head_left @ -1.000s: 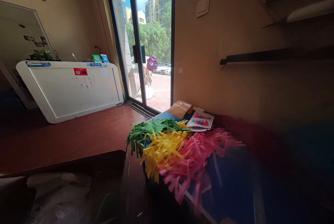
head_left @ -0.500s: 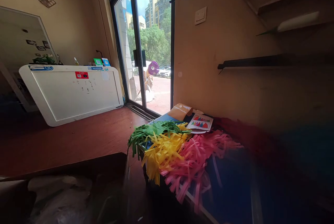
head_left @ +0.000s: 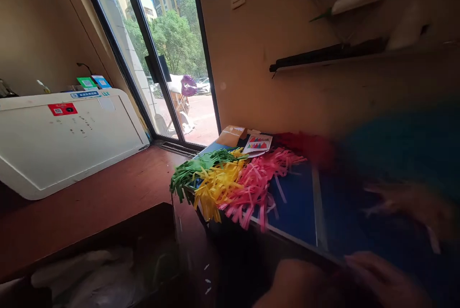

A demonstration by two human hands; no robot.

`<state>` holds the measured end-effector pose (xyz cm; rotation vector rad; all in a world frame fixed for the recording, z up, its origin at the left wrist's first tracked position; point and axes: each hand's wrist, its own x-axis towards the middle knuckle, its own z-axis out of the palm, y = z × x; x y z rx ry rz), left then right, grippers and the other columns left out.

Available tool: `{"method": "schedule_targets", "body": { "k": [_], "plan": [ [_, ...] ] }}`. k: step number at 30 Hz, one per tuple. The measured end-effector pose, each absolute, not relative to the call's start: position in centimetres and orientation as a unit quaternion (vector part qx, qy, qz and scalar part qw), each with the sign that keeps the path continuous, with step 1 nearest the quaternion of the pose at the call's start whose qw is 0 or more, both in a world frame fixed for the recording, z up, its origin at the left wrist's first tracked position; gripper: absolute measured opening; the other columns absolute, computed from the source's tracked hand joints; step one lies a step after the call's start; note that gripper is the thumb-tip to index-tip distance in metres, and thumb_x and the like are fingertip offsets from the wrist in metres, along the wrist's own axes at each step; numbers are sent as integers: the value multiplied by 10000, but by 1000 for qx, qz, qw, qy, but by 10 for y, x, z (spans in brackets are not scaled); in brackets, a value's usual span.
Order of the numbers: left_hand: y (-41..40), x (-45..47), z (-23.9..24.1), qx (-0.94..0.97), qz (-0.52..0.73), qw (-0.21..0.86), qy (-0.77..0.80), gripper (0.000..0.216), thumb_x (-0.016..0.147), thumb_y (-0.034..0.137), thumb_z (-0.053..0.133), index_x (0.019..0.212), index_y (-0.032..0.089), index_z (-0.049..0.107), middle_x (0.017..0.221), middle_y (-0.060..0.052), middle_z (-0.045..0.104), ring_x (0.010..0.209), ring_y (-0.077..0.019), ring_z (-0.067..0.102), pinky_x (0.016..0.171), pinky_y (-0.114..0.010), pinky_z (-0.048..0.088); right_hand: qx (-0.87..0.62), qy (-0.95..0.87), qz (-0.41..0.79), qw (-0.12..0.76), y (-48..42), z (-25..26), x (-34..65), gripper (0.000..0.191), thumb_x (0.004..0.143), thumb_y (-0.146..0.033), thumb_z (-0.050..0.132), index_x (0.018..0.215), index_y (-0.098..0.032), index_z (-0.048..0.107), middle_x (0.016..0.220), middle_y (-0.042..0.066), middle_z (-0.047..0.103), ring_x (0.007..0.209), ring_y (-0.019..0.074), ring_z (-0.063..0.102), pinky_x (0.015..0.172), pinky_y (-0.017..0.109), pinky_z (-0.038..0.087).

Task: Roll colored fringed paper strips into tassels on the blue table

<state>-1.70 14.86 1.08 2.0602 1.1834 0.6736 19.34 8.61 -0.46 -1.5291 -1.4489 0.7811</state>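
At the lower right, my left hand (head_left: 383, 274) is close to the near edge of the dark blue tabletop (head_left: 294, 202), blurred and dim, its fingers unclear. Farther right, my right hand (head_left: 402, 200) is over the table, fingers spread toward the left; a pale strip hangs beside its wrist. To their left lie bunches of cut paper fringe: green (head_left: 196, 169), yellow (head_left: 219, 186) and pink (head_left: 258, 183). Behind the pink lies dark red fringe (head_left: 302, 145). A blurred teal mass (head_left: 406, 150) lies beyond my right hand. A printed picture card (head_left: 258, 144) rests behind the fringe.
A brown paper packet (head_left: 230, 136) lies at the table's far corner. An open dark box holding crumpled plastic (head_left: 97, 269) stands at lower left. Beyond are a white counter (head_left: 72, 142) and a glass door (head_left: 172, 63). A wall shelf (head_left: 309, 61) juts out above the table.
The view has turned right and tilted, so the door, counter and fringe appear farther left. Both hands have come into view at the lower right. The fringe bunches lie much as before.
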Motion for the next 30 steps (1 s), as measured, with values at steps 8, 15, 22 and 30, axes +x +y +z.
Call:
{"method": "schedule_targets", "body": {
  "k": [8, 15, 22, 30],
  "plan": [
    [60, 0, 2, 814, 191, 356, 417, 131, 770, 258, 577, 828, 190, 674, 727, 0, 654, 653, -132, 569, 593, -222, 405, -602, -565, 380, 418, 38, 16, 185, 279, 728, -451, 536, 750, -197, 647, 657, 12, 601, 568, 135, 531, 538, 249, 448],
    [56, 20, 9, 840, 247, 318, 363, 163, 818, 214, 502, 788, 186, 660, 719, -25, 654, 697, -156, 581, 668, -265, 440, -586, -516, 426, 457, 9, 20, 206, 211, 737, -388, 560, 757, -179, 585, 690, 5, 610, 616, 124, 566, 574, 245, 465],
    [63, 29, -12, 845, 305, 307, 314, 345, 832, 329, 490, 1138, 173, 523, 1111, -118, 604, 1024, -234, 559, 878, -416, 454, -615, -421, 406, 529, -18, 23, 239, 233, 676, -391, 625, 720, -175, 551, 644, -8, 597, 570, 110, 571, 559, 239, 464],
    [74, 43, -15, 889, 202, 278, 302, 334, 854, 270, 443, 1172, 173, 474, 1134, -107, 606, 1066, -227, 556, 917, -450, 446, -600, -313, 148, 721, 9, 90, 317, 260, 642, -411, 670, 708, -196, 539, 612, -16, 586, 569, 116, 582, 616, 275, 493]
  ]
}}
